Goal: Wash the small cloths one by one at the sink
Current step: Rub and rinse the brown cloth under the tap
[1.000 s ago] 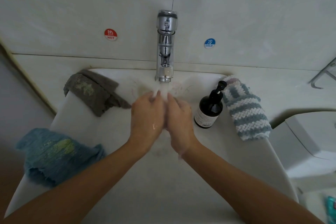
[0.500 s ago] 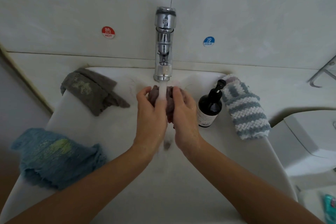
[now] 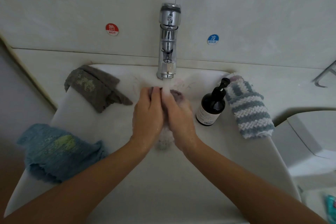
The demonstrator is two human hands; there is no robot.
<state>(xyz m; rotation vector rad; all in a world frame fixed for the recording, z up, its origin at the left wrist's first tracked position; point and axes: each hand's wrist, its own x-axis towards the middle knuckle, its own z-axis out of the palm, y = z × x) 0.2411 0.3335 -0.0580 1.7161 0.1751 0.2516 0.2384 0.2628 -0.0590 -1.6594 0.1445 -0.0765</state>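
A small mauve-grey cloth [image 3: 177, 94] is bunched between my two hands under the running chrome tap [image 3: 168, 45]. My left hand [image 3: 148, 116] grips its left side and my right hand [image 3: 179, 117] grips its right side, both over the white sink [image 3: 181, 178]. Most of the cloth is hidden by my fingers. Water streams down between my hands into the basin. A brown cloth [image 3: 94, 87] hangs over the sink's back-left rim, a blue cloth [image 3: 56, 152] with a yellow-green stain over the left rim, and a blue-and-white striped cloth [image 3: 249, 107] lies on the right rim.
A dark pump bottle [image 3: 211, 105] stands on the sink's right rim, just right of my right hand. Red HOT [image 3: 112, 29] and blue COLD [image 3: 213, 39] stickers flank the tap on the tiled wall. A white toilet [image 3: 312, 142] is at the right.
My hands have shifted against each other on the cloth, rubbing it under the stream. A second ago the cloth was hidden inside my hands; now its far ends show.
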